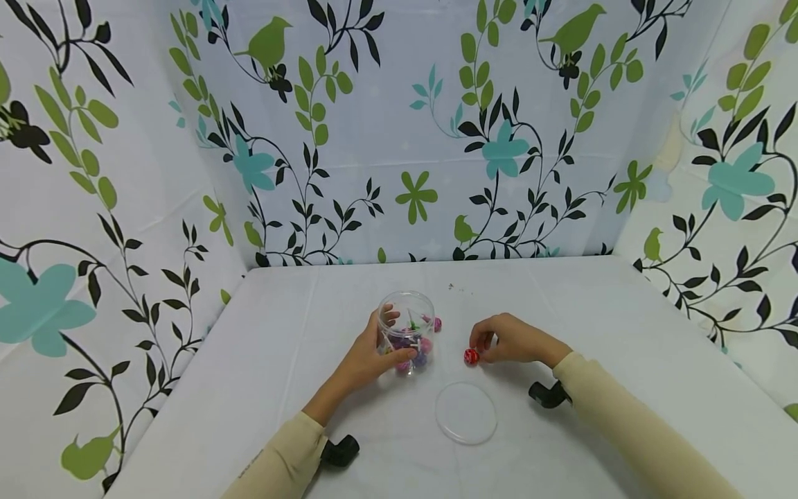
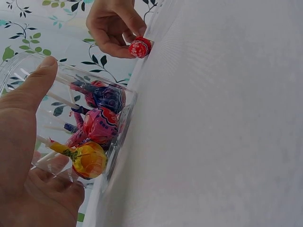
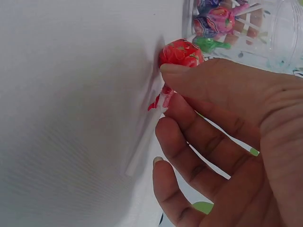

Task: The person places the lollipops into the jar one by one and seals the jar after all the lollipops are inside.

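Observation:
My left hand [image 1: 382, 350] grips a clear plastic jar [image 1: 406, 299], thumb on the near side and fingers round the back. Inside lie several wrapped lollipops, among them a yellow lollipop [image 2: 90, 160] and a pink lollipop [image 2: 101, 125], their white sticks pointing up toward the mouth. To the right of the jar, my right hand [image 1: 514, 339] pinches a red lollipop [image 3: 181, 53] by its head between thumb and index finger, at the tabletop. Its white stick [image 3: 144, 144] slants away below the fingers. The other right fingers are loosely bent.
A round clear lid [image 1: 466, 413] lies flat on the white table [image 1: 312, 312] in front of the jar. Just behind the jar's right side is another pink-red lollipop [image 1: 438, 324]. Small dark specks [image 1: 458, 287] dot the cloth farther back. Patterned curtains [image 1: 386, 125] hang around the table.

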`<state>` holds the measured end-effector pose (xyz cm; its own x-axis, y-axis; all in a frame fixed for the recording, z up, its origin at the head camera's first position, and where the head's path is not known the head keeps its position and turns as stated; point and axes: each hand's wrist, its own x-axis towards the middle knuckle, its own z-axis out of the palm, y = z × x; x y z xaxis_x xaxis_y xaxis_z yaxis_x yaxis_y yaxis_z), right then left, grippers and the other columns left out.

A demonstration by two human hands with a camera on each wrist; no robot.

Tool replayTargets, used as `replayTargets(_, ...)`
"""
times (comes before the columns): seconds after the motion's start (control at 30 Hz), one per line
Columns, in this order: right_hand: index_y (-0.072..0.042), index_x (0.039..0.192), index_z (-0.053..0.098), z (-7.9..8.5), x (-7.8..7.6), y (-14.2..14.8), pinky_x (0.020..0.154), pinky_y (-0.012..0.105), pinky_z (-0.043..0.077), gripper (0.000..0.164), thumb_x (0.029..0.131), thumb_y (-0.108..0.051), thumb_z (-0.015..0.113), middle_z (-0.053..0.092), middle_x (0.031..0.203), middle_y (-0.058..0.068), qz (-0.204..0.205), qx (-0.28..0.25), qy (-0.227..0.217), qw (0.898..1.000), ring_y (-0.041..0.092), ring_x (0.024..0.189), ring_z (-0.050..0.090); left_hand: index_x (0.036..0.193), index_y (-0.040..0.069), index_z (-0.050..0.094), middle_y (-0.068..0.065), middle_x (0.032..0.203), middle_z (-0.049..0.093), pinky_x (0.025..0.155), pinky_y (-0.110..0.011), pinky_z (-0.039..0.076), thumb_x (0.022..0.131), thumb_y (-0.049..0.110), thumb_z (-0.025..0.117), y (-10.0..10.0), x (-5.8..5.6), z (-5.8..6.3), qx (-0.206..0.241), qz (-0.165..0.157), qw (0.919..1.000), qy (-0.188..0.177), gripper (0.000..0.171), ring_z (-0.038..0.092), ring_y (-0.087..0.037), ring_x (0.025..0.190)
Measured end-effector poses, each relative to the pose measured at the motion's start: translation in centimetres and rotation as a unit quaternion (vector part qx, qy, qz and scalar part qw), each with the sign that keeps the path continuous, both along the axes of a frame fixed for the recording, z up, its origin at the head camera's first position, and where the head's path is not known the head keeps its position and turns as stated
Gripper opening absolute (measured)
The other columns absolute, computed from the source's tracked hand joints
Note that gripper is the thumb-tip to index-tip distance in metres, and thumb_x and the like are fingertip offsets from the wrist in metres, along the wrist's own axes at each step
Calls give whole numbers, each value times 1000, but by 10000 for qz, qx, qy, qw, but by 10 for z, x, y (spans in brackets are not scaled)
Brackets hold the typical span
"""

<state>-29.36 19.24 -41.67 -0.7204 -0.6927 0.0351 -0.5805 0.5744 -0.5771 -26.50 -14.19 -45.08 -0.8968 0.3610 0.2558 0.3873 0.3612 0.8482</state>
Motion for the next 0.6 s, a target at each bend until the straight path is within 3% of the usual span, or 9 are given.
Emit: replayTargets(0.6,-17,98,75,0,0,3,76,30,57,16,90,-4,79,68,88,-12,11,-42,193,9998,11,84,63,164,9,21,-10,160,42,119,-51,30,89,38,84,0,0,2,9,-17,10000,-32,102,40,-29,147)
